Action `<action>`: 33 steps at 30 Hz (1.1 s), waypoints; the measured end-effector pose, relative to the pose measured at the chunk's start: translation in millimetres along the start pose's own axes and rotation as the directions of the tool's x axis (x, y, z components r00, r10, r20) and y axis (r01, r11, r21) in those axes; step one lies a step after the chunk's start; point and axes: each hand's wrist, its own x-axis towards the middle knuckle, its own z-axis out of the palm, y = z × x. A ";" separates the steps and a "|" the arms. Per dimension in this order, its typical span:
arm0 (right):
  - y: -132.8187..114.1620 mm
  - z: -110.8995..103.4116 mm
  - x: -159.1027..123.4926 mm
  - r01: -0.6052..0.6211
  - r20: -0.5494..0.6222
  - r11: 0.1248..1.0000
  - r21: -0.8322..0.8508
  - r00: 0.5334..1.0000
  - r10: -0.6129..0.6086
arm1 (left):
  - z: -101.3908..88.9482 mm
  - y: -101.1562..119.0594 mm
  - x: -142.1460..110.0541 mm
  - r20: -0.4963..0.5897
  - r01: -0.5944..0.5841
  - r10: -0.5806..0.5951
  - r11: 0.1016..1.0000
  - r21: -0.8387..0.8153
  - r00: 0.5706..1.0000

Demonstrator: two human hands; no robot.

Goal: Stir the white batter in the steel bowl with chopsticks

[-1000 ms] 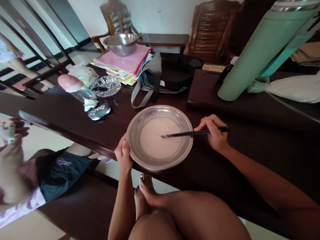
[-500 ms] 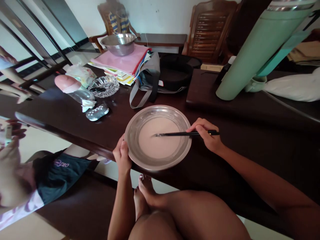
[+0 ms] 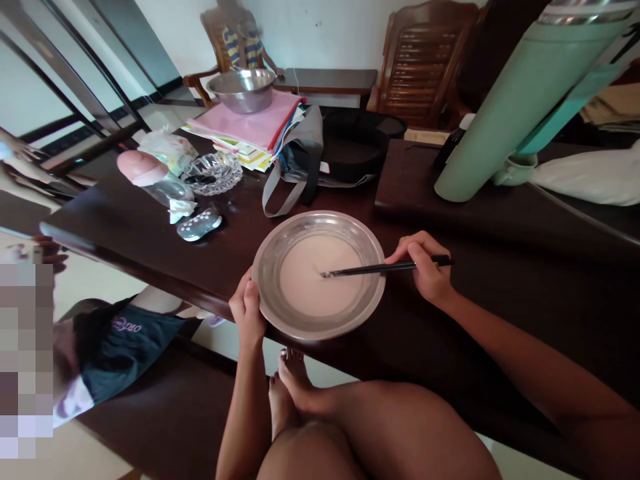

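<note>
A wide metal bowl rests at the near edge of the dark table, with a pale, milky liquid in it. My left hand grips the bowl's left rim, thumb on top and fingers beneath, largely hidden. Over the right rim, my right hand is closed around black chopsticks. Their tips dip into the liquid near the bowl's middle and are coated with whitish stuff.
Behind the bowl lie a grey-black bag, a glass ashtray, a remote-like grey device and papers under a second metal bowl. A tall green flask stands right. Other people are at the left and far back.
My right hand and the chopsticks have shifted to the right, and the tips have moved right through the liquid. My left hand keeps its hold on the rim.
</note>
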 end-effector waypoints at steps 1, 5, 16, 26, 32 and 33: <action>-0.2 0.3 -0.3 -0.004 0.050 1.000 -0.002 0.999 0.004 | -0.1 0.0 0.0 -0.003 -0.003 0.003 1.000 0.003 1.000; -0.1 0.8 -0.1 0.026 0.145 0.997 -0.071 0.989 -0.016 | -0.3 0.6 0.1 -0.012 -0.014 0.014 1.000 0.014 1.000; -0.6 1.0 0.6 0.023 0.091 0.998 -0.052 0.996 -0.018 | -0.6 -0.7 -0.3 -0.008 -0.001 0.001 1.000 0.017 1.000; 1.3 1.7 -1.2 -0.011 0.100 0.998 -0.058 0.995 0.016 | -0.1 0.0 -0.5 -0.020 -0.005 0.005 1.000 -0.004 1.000; 1.4 2.3 -1.8 -0.017 0.043 0.999 0.030 0.999 0.015 | 0.2 -0.2 -0.5 -0.006 0.011 -0.011 0.999 0.031 1.000; 1.1 2.3 -1.8 -0.008 0.095 1.000 0.011 0.995 0.006 | 0.1 -0.2 -0.4 -0.010 0.011 -0.011 0.999 0.034 1.000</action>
